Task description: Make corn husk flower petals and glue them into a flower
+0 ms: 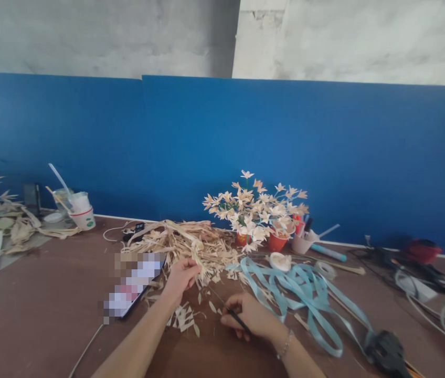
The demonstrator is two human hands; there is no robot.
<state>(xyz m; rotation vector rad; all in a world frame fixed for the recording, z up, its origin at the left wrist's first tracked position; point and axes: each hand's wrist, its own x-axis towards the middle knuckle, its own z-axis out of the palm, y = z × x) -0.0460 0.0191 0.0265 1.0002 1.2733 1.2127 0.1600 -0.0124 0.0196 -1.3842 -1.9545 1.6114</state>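
My left hand [183,275] is closed in a pinch, with a pale dried husk piece [196,251] at its fingertips. My right hand [248,315] grips a slim tool with a dark handle [240,320]; its thin shaft points up and left toward the left hand. I cannot make out the tool's tip. Just beyond the left hand spreads a heap of dry, straw-coloured husk strips [183,231]. Small cut husk scraps [184,317] lie on the brown table [49,310] between and below the hands.
Pale handmade flowers [246,205] stand in red pots [277,241] at the back. Tangled light-blue ribbon [305,294] lies right, near a black glue gun [388,352]. A phone [139,286] with its cable lies left. Paper cups [83,215] stand far left. Cables [423,299] clutter the right.
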